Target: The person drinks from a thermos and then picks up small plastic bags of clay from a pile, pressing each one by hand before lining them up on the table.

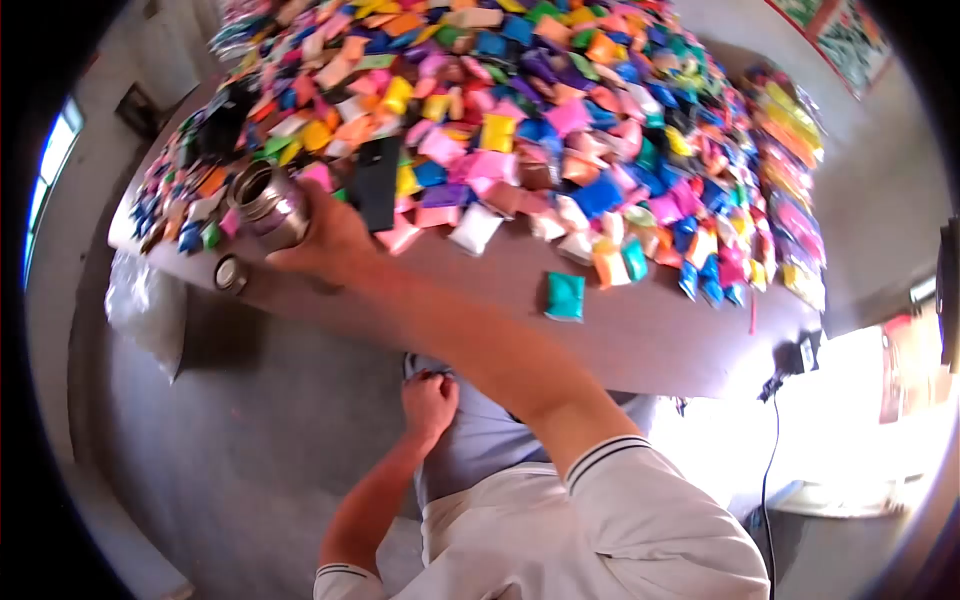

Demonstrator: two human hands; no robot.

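My right hand (335, 238) reaches across to the left end of the table, its fingers wrapped round a metal thermos flask (280, 218). The flask's mouth is uncovered and faces up toward me. Close by, at the table's edge, lies a small round metal cap (231, 274). My left hand (430, 405) rests on my thigh with its fingers curled in, and nothing shows in it. Beside the flask, a flat black rectangular object (377, 184) lies against a heap of small colourful packets (490, 165).
One teal packet (565, 297) lies apart on the brown table (480, 290). Clear bags of packets (790, 190) stand at the right end. A plastic bag (146, 305) hangs at the left edge. A black plug with a cord (797, 356) is at the right corner.
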